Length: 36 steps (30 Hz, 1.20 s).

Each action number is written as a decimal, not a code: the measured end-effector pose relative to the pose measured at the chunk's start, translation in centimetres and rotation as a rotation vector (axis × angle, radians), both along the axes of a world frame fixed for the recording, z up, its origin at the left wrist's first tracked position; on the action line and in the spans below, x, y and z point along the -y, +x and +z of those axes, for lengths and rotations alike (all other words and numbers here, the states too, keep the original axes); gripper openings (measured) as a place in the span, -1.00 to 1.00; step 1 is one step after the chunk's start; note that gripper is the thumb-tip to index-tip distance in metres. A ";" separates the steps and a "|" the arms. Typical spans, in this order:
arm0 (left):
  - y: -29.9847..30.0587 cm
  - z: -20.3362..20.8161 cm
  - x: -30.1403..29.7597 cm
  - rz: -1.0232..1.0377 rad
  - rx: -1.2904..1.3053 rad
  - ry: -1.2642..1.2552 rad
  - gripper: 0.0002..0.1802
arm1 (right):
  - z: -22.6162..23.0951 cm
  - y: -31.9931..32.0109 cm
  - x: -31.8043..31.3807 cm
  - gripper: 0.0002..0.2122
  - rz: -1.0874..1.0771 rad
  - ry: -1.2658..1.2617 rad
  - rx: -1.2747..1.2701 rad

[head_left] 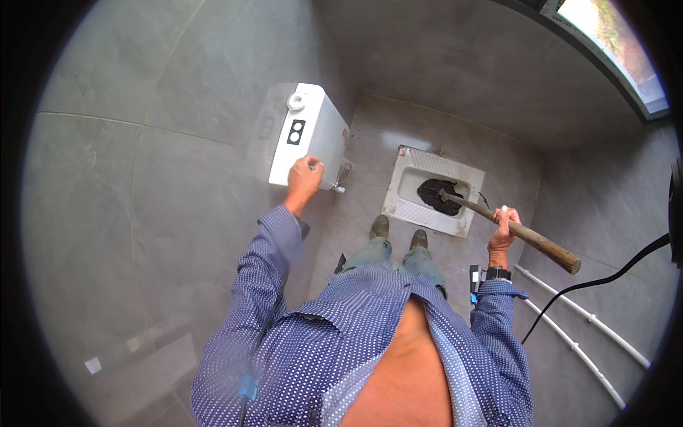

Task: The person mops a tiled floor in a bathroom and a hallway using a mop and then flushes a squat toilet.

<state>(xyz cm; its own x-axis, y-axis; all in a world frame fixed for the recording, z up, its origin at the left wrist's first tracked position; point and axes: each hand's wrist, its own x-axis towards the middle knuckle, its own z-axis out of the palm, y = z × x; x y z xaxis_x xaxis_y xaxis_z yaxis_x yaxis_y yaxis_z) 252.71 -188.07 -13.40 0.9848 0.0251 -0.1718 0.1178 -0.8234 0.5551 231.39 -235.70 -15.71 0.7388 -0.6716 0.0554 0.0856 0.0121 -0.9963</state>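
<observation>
My right hand (501, 231) is wrapped round the wooden handle (544, 248) of a long tool, near its thick end. The handle slants down to the left, and its far end (445, 195) rests at a dark, crumpled mass (432, 191) in the basin of the white squat toilet (466, 178). What kind of head the tool has is unclear. My left hand (304, 178), fingers curled together, is at the near end of the white toilet cistern (324, 132); whether anything small is in those fingers is hidden.
On the cistern are a white round fitting (296, 102) and a black plate with two round white buttons (295, 132). A metal valve (339, 188) sits beside it. White pipes (597, 327) and a black cable (605, 280) run along the right. My boots (380, 226) stand before the toilet.
</observation>
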 end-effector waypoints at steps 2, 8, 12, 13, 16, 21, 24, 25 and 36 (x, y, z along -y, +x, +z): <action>1.2 0.4 -1.6 0.009 0.131 0.109 -0.61 | 0.4 -0.1 -0.1 -0.69 -0.014 -0.018 -0.040; 4.8 -2.3 -3.7 -0.170 0.388 0.238 -0.49 | 6.2 0.8 0.1 -0.79 -0.287 -0.222 -0.234; 4.6 -3.6 -3.8 -0.190 0.361 0.335 -0.44 | 15.8 1.5 -2.2 -0.76 -0.440 -0.154 0.159; 4.4 -3.7 -3.4 -0.169 0.349 0.361 -0.44 | 16.2 1.2 -2.1 -0.74 -0.424 -0.129 0.182; 3.7 -3.7 -2.8 -0.186 0.395 0.413 -0.43 | 16.4 0.7 -1.5 -0.70 -0.417 -0.093 0.231; 4.4 -3.0 -3.5 -0.249 0.389 0.377 -0.40 | 15.7 0.9 -1.3 -0.69 -0.501 -0.109 0.244; 4.7 -3.6 -4.3 -0.291 0.448 0.355 -0.40 | 15.0 0.6 -0.5 -0.69 -0.509 -0.117 0.245; 4.9 -3.6 -4.2 -0.276 0.424 0.343 -0.40 | 15.0 0.6 -0.4 -0.69 -0.518 -0.123 0.244; 5.6 -1.6 -2.3 -0.173 0.317 0.409 -0.33 | 14.9 0.6 -0.1 -0.68 -0.526 -0.133 0.266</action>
<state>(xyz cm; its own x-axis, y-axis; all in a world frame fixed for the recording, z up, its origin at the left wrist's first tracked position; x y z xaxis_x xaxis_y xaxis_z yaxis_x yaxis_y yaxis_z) 258.36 -185.78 -14.96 0.9824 -0.1391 0.1245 -0.1594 -0.9721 0.1720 232.00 -235.63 -0.81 0.2590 -0.9177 0.3013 0.2926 -0.2227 -0.9299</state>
